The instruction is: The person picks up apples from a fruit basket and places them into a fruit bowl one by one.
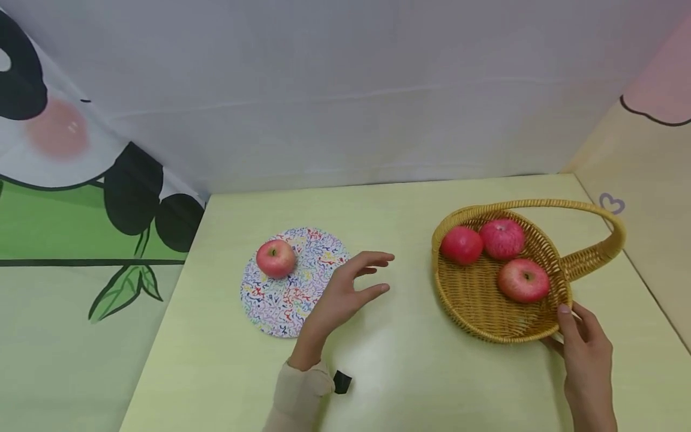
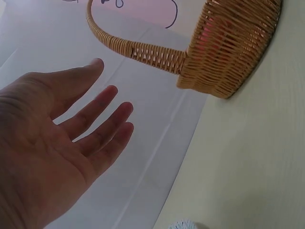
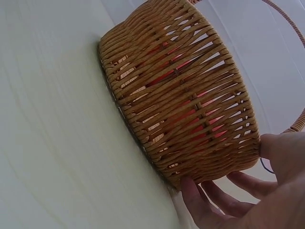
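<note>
A wicker basket [image 1: 475, 318] with a tall arched handle [image 1: 594, 255] stands on the right of the table. Three red apples lie inside: a bright one [image 1: 462, 245], a streaked one [image 1: 502, 239] and a paler one [image 1: 523, 280]. My right hand [image 1: 588, 354] holds the basket's near right side, thumb at the rim and fingers [image 3: 224, 198] against the outer weave. Between plate and basket, my left hand [image 1: 348, 291] hovers with thumb and fingers spread, nothing in it. Behind that wrist, one apple [image 1: 276, 258] sits on a colourful speckled round plate [image 1: 270, 303].
A small black piece [image 1: 342, 382] shows beside the left sleeve [image 1: 299, 390]. A pale cloth wall [image 1: 378, 120] rises along the table's back edge, and printed panels flank both sides. The pale yellow table [image 1: 399, 372] extends toward me.
</note>
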A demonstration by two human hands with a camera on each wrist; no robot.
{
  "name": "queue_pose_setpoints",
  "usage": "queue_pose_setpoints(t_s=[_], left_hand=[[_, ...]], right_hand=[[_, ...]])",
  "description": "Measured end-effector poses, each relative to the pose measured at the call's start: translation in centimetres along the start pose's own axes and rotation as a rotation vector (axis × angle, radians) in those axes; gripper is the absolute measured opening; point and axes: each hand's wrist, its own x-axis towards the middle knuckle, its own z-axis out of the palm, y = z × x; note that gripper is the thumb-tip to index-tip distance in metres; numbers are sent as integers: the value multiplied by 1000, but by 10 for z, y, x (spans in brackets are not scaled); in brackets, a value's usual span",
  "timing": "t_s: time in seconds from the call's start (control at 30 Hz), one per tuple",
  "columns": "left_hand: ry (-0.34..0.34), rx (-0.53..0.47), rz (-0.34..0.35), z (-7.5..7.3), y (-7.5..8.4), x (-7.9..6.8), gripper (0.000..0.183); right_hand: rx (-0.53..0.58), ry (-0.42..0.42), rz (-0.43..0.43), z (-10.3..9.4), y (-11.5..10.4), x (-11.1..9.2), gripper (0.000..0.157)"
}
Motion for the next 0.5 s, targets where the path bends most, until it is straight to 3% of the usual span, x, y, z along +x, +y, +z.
queue_pose_setpoints(t_s=[0.27,0.5], left_hand=[[-90,26,5,16,15,9,48],[-198,7,55,32,21,16,50]], right_hand=[[42,5,-2,1,-1,0,24],[42,5,2,1,0,0,26]])
